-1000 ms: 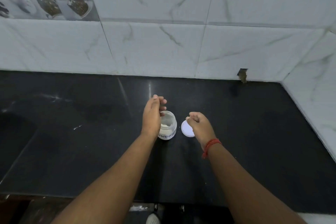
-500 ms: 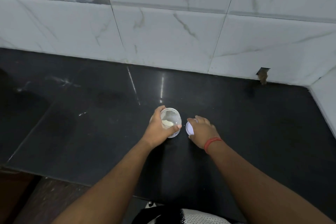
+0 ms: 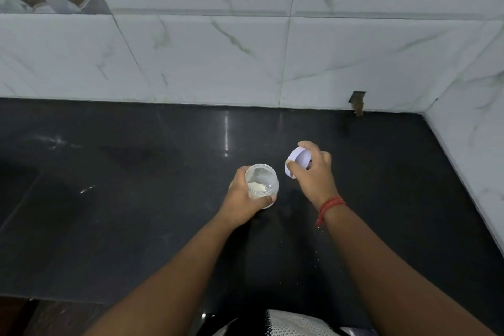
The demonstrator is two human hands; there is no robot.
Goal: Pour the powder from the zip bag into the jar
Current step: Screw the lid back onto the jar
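Observation:
A small clear jar [image 3: 262, 180] with pale powder in its bottom stands open on the black counter [image 3: 136, 199]. My left hand [image 3: 241, 199] wraps around its left and near side. Just right of the jar, my right hand [image 3: 313, 172] holds the white lid [image 3: 296, 162] lifted off the counter and tilted, its hollow side facing right. No zip bag is in view.
White marble-look tiles [image 3: 218, 57] form the back wall, and a side wall [image 3: 469, 150] closes the counter at the right. A few pale specks [image 3: 320, 237] lie on the counter under my right forearm. The counter's front edge runs along the bottom left.
My right hand has picked the lid up off the counter and raised it, tilted. My left hand has shifted from over the jar to gripping its side.

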